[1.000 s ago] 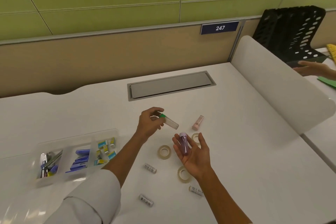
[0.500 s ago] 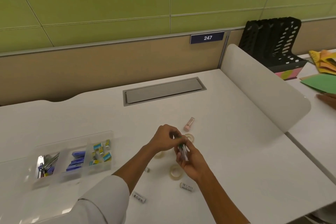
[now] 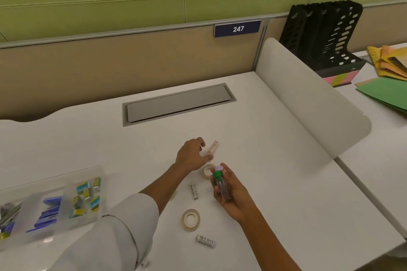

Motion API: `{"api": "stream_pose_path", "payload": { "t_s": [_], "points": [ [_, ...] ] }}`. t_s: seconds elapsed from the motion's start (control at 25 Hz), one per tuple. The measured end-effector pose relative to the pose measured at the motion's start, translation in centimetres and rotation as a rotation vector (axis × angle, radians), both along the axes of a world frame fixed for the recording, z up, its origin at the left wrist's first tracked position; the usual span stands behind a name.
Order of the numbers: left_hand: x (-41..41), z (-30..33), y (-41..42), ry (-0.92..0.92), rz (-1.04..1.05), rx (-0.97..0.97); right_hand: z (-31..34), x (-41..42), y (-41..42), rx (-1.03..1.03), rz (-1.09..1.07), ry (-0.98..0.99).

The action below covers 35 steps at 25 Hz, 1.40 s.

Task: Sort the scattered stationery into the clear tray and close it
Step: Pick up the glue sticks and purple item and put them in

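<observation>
Matt white desk (image 3: 275, 160) — smooth; clear plastic tray (image 3: 66, 185); glossy tape rolls (image 3: 190, 219); perforated black plastic rack (image 3: 326, 35).

Changes since the earlier pictures:

- Green-capped tube (image 3: 221, 185): a second ago in the left hand (image 3: 192, 156); now in the right hand (image 3: 231, 193), gripped alongside the purple-capped tube (image 3: 219, 168), which shows only its cap.
- Left hand: half a second ago joined to the right over the tubes; now parted from it and reached forward, fingers loosely curled at the near end of the pink tube (image 3: 212, 148). Contact cannot be told.
- Right hand: a second ago flat and palm-up; now closed around both tubes, caps pointing up.
</observation>
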<state>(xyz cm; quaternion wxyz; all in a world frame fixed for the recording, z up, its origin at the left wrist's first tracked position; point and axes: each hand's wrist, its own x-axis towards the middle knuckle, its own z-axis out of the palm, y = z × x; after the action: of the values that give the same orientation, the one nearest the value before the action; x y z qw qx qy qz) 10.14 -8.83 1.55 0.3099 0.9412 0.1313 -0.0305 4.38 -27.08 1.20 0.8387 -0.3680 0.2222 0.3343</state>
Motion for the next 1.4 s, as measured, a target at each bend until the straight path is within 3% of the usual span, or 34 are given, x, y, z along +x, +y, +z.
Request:
{"api": "stream_pose_path", "payload": {
  "t_s": [0.24, 0.52, 0.68, 0.92, 1.08, 1.2, 1.4],
  "points": [
    [1.8, -2.0, -1.6, 0.069, -0.011, 0.087, -0.8, 1.2, -0.6, 0.047, 0.02, 0.02],
    [0.1, 2.4, 0.4, -0.136, 0.079, -0.317, -0.2, 0.5, -0.2, 0.105, 0.056, 0.05],
    [-3.0, 5.5, 2.4, -0.084, -0.031, -0.497, 1.3, -0.7, 1.0, 0.086, 0.067, 0.028],
    [-7.9, 6.9, 3.9, 0.021, -0.215, -0.504, 3.4, -3.4, 3.3, 0.186, 0.157, -0.014],
    [-10.6, 7.0, 5.1, 0.011, -0.235, -0.388, 4.2, -5.6, 5.6, 0.188, 0.17, 0.002],
    [-12.7, 7.2, 6.7, -0.024, -0.184, -0.293, 4.1, -6.9, 7.6, 0.184, 0.212, -0.009],
    [-17.5, 7.1, 11.9, -0.157, 0.028, -0.304, 4.2, -9.5, 11.7, 0.198, 0.323, -0.057]
  ]
}}
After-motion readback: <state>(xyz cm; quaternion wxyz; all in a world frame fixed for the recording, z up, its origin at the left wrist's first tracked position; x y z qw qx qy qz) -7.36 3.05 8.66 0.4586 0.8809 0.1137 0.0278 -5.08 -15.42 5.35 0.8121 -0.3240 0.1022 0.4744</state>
